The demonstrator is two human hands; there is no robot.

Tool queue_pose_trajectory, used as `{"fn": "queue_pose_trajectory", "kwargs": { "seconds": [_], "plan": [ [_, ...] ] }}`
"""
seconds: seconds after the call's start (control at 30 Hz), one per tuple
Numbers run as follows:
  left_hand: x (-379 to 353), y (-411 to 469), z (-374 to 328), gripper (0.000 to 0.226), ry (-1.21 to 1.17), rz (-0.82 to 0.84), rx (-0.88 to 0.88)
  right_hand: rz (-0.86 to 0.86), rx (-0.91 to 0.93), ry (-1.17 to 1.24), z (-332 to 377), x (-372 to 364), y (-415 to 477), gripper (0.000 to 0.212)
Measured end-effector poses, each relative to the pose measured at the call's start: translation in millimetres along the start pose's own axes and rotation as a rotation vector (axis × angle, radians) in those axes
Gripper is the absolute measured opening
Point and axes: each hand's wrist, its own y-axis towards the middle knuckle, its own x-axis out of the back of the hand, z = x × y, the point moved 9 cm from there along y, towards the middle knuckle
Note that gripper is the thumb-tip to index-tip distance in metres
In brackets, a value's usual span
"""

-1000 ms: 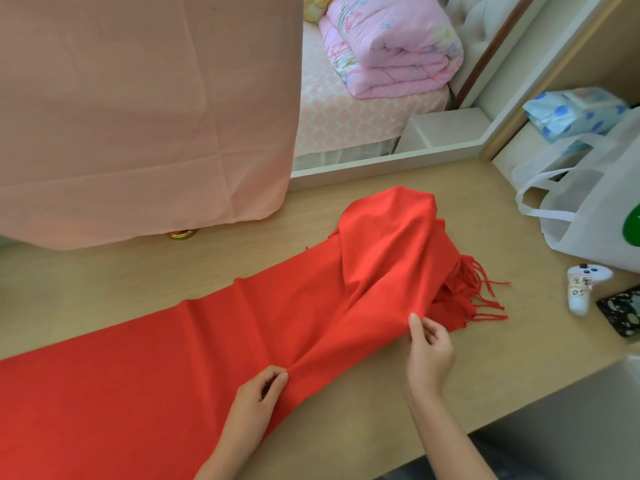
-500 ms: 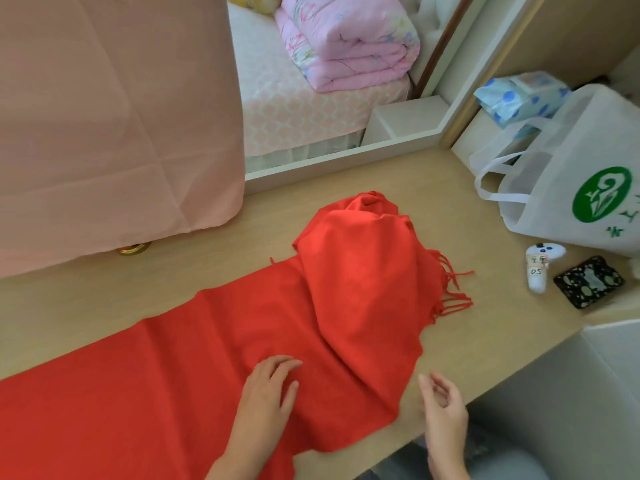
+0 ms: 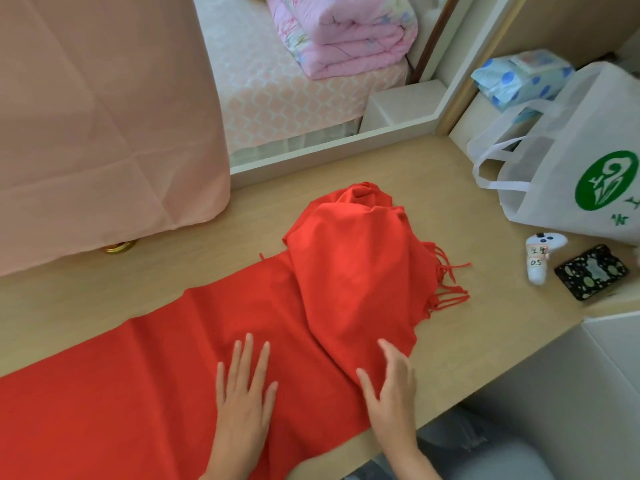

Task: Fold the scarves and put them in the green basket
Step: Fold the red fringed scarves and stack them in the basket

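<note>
A long red scarf (image 3: 145, 368) lies spread along the wooden tabletop (image 3: 460, 344), running off the left edge of the view. Its right end is bunched and doubled over into a heap (image 3: 349, 258), with red fringe (image 3: 446, 285) sticking out to the right. My left hand (image 3: 242, 396) lies flat on the spread part with its fingers straight. My right hand (image 3: 391, 386) rests with straight fingers on the near corner of the doubled-over layer. No green basket is in view.
A pink cloth (image 3: 104, 116) hangs over the back left of the table. At the right stand a white bag with a green logo (image 3: 575, 174), a white controller (image 3: 538, 258) and a small dark patterned case (image 3: 590, 276). A bed with pink bedding (image 3: 346, 32) lies beyond.
Both hands let go of the pinched scarf edges. The left hand now lies flat on the cloth, and the right hand came back from the table edge onto the folded layer.
</note>
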Motion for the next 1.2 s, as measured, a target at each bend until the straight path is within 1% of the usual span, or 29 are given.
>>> {"fn": "queue_pose_trajectory", "kwargs": {
  "seconds": [0.07,0.1,0.13,0.17,0.23,0.37,0.47,0.53,0.6,0.67,0.73,0.8,0.87,0.93,0.97,1.07,1.13,1.2],
  "plan": [
    [2,-8,23,0.060,0.010,-0.023,0.100,0.231,0.244,-0.131,12,-31,-14,0.061],
    [2,-12,35,0.062,0.014,-0.028,0.152,0.303,0.314,-0.227,9,-41,-18,0.062],
    [1,-17,45,0.065,0.019,-0.029,0.199,0.338,0.339,-0.328,1,-47,-18,0.065],
    [-1,-22,53,0.068,0.029,-0.022,0.233,0.354,0.319,-0.400,-9,-48,-17,0.069],
    [-7,-30,61,0.072,0.061,-0.003,0.266,0.335,0.230,-0.460,-31,-35,-11,0.079],
    [-19,-39,61,0.074,0.107,0.024,0.259,0.335,0.137,-0.531,-66,-11,-10,0.097],
    [-21,-39,56,0.072,0.119,0.003,0.243,0.370,0.131,-0.532,-75,-5,-16,0.104],
    [-20,-38,55,0.072,0.103,-0.017,0.247,0.347,0.127,-0.449,-68,1,-16,0.105],
    [-18,-34,51,0.070,0.086,-0.027,0.220,0.288,0.118,-0.279,-51,14,-6,0.096],
    [-15,-27,42,0.068,0.057,-0.034,0.181,0.131,0.100,-0.133,-33,38,20,0.085],
    [-11,-17,30,0.067,-0.027,-0.028,0.158,-0.044,0.005,-0.007,-35,65,58,0.080],
    [-7,-3,13,0.064,-0.129,-0.028,0.127,-0.135,-0.126,0.115,-48,80,102,0.082],
    [1,15,-10,0.061,-0.227,-0.041,0.083,-0.140,-0.184,0.146,-58,80,146,0.078],
    [12,33,-36,0.058,-0.355,-0.063,0.071,-0.082,-0.199,0.167,-61,70,183,0.063],
    [16,41,-46,0.055,-0.451,-0.058,0.095,-0.060,-0.206,0.184,-60,64,196,0.053],
    [23,64,-72,0.044,-0.696,-0.029,0.169,-0.118,-0.160,0.205,-43,64,208,0.019],
    [27,77,-85,0.038,-0.813,-0.029,0.203,-0.188,-0.046,0.231,-18,74,196,0.007],
    [28,88,-94,0.036,-1.013,-0.017,0.296,-0.177,0.136,0.263,17,78,171,0.004]
  ]
}}
